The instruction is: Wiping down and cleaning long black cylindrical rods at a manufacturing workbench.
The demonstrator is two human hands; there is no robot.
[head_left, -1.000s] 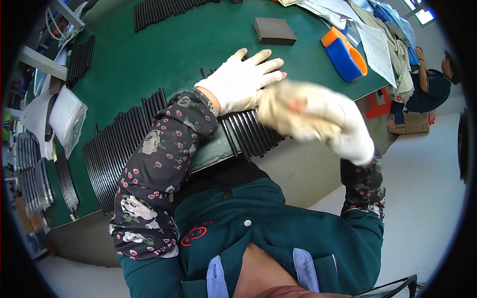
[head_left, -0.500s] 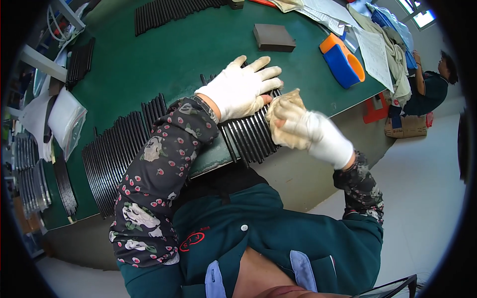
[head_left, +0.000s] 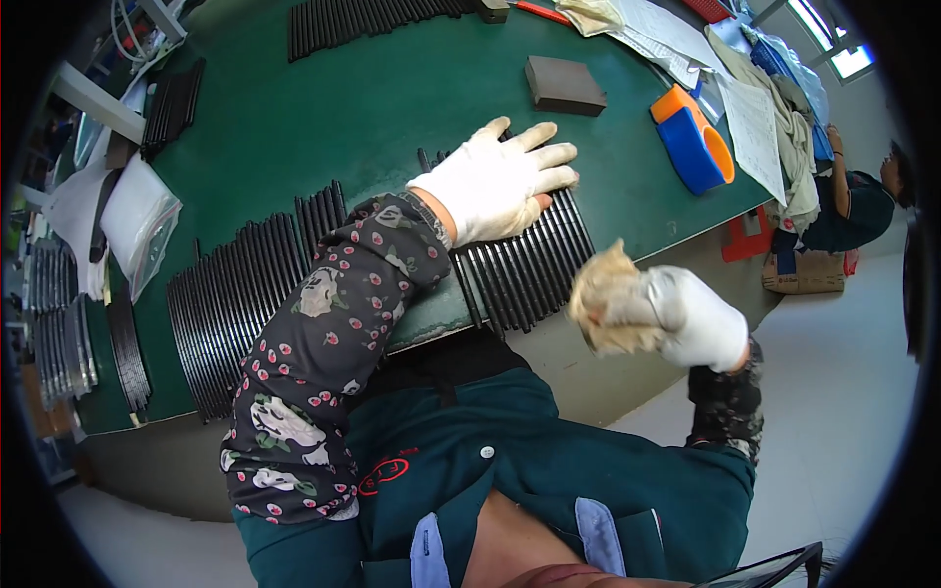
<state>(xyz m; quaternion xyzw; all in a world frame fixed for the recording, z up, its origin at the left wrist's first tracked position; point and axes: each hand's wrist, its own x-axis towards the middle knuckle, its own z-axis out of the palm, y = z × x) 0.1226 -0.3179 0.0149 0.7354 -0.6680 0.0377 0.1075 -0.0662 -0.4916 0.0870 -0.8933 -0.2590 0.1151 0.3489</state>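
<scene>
My left hand [head_left: 490, 184], in a white glove, lies flat with its fingers spread across a row of black rods [head_left: 524, 267]. The rods lie side by side near the table's front edge, and the hand covers their far ends. My right hand [head_left: 691, 314], also gloved, is closed around a crumpled beige cloth [head_left: 610, 299]. Cloth and hand hang off the table's front edge, right of the rods and apart from them. To the left, beyond my sleeve, a larger row of black rods [head_left: 235, 304] is laid out.
On the green table [head_left: 392, 108] stand a brown block [head_left: 566, 85] and a blue and orange tape dispenser [head_left: 692, 142]. More black rods [head_left: 368, 20] lie at the back. Papers [head_left: 750, 127] cover the right end. A plastic bag [head_left: 142, 220] lies left. Another person [head_left: 853, 201] is far right.
My right hand has drawn the cloth off the rods, toward the right and nearer to me. My left hand stays spread on the rods. The whole view has shifted slightly.
</scene>
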